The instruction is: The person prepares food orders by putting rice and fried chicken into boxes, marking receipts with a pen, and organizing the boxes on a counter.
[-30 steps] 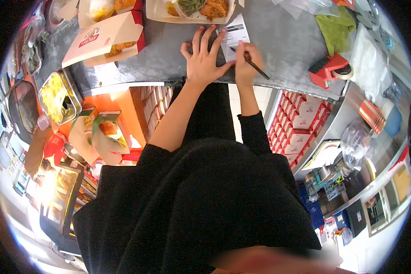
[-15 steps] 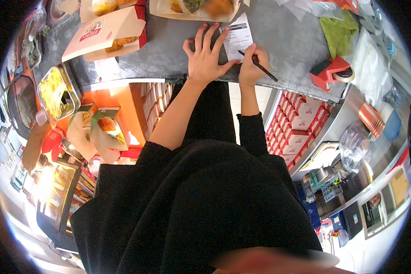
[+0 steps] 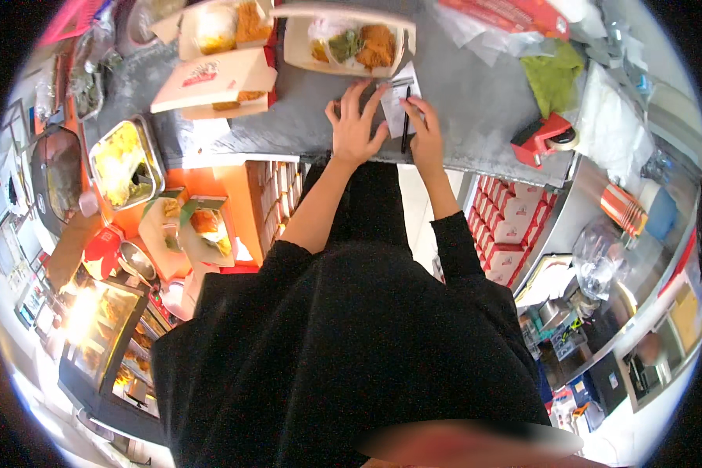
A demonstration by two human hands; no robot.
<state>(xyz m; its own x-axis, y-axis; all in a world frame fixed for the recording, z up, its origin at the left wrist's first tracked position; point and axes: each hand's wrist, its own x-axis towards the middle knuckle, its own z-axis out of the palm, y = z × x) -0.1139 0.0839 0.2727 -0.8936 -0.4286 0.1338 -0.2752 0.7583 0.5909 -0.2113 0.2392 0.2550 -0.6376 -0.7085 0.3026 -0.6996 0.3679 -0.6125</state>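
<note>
A white printed receipt (image 3: 395, 119) lies on the dark grey counter (image 3: 468, 129). Spread fingers of my left hand (image 3: 355, 129) rest at its left edge. Along the receipt's right side lies a dark pen (image 3: 405, 139), its length pointing away from me. My right hand (image 3: 427, 144) is just right of it, fingers apart and loosely bent, with a fingertip touching or over the pen. Beyond my hands sits an open food box (image 3: 345, 69) holding rice, greens and breaded pieces.
Two more food boxes, one half-lidded (image 3: 214, 82) and one open (image 3: 222, 48), stand at left. A metal tray (image 3: 161, 170) of yellow food is left of the counter. A red tape dispenser (image 3: 532, 148) and green cloth (image 3: 552, 80) lie right. Stacked boxes (image 3: 515, 210) fill a lower shelf.
My right hand has loosened from its writing grip, and the pen has swung from slanting right to lying along the receipt. My left hand keeps its place by the receipt. The view has shifted slightly.
</note>
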